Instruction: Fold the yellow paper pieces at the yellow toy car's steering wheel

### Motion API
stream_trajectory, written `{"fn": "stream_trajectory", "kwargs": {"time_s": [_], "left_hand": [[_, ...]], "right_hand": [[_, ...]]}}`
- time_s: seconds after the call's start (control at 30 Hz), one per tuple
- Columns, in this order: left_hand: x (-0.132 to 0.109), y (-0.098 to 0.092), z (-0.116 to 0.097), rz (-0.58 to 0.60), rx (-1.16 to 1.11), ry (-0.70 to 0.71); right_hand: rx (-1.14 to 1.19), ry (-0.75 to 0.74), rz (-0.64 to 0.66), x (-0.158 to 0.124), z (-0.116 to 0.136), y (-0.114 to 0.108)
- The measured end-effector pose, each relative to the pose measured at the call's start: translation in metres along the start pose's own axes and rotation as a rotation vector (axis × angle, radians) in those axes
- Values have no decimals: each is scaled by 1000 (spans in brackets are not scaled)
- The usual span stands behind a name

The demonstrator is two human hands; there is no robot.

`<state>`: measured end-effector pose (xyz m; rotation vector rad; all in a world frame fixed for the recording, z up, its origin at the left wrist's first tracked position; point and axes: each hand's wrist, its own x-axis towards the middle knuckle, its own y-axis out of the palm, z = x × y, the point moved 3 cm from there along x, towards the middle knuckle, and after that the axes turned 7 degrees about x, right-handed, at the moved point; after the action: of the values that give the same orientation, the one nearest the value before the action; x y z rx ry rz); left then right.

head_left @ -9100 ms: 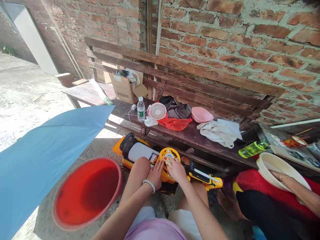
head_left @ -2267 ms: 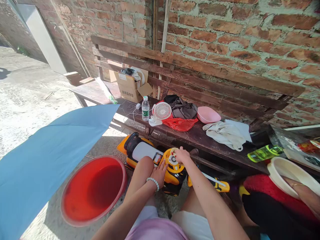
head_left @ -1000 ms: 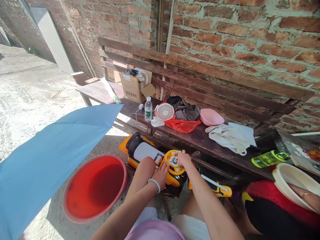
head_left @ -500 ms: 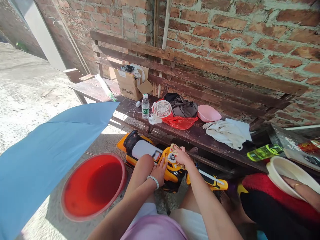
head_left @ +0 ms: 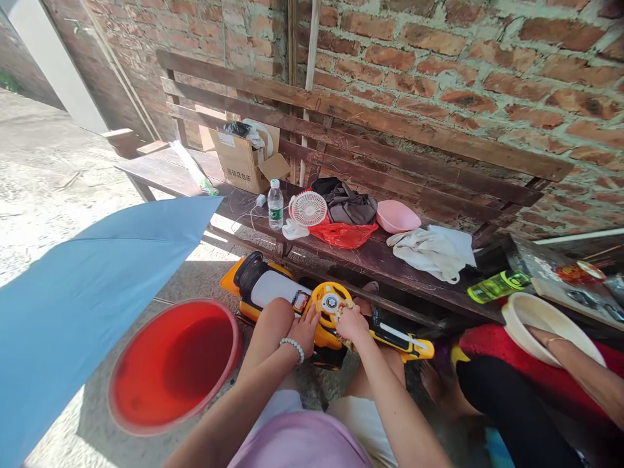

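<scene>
Between my knees stands a yellow and black ride-on toy digger (head_left: 271, 289) with a pale seat and a long yellow arm. My right hand (head_left: 353, 323) is closed around a crumpled tan cloth (head_left: 344, 305), pressed to the right side of the yellow steering wheel (head_left: 330, 302). Its fingers are partly hidden by the cloth. My left hand (head_left: 303, 330), with a beaded bracelet at the wrist, lies with fingers stretched out against the toy and the wheel's left edge.
A red basin (head_left: 114, 396) of water stands left, below a blue umbrella (head_left: 107, 286). The wooden bench (head_left: 361, 255) bears a cardboard box (head_left: 238, 166), water bottle (head_left: 275, 207), fan (head_left: 309, 208), pink basin (head_left: 397, 216) and white cloth (head_left: 426, 252). Right, another person's hand (head_left: 541, 338) reaches into a cream basin (head_left: 517, 318).
My right hand and the cloth have slid from the wheel's upper right down to its lower right, baring more of the rim. My left hand stays beside the wheel. The view has shifted slightly.
</scene>
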<state>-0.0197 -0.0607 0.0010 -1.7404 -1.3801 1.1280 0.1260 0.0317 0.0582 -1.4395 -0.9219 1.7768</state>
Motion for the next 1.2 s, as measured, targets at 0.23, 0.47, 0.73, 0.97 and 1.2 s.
{"fn": "stream_trajectory", "kwargs": {"time_s": [0.23,0.47,0.73,0.97,1.2], "left_hand": [[0,6,0,106,173,-21],[-3,5,-1,80,106,-33],[-2,-6,-5,45,68,-19],[-1,-10,-3,59,73,-24],[-6,-6,-5,81,75,-16]], "right_hand": [[32,-64,59,-41,-6,18],[124,-213,-57,-42,10,-10],[-139,-193,-47,12,71,-23],[-179,-132,40,34,83,-15],[-228,-346,-8,18,65,-16]]}}
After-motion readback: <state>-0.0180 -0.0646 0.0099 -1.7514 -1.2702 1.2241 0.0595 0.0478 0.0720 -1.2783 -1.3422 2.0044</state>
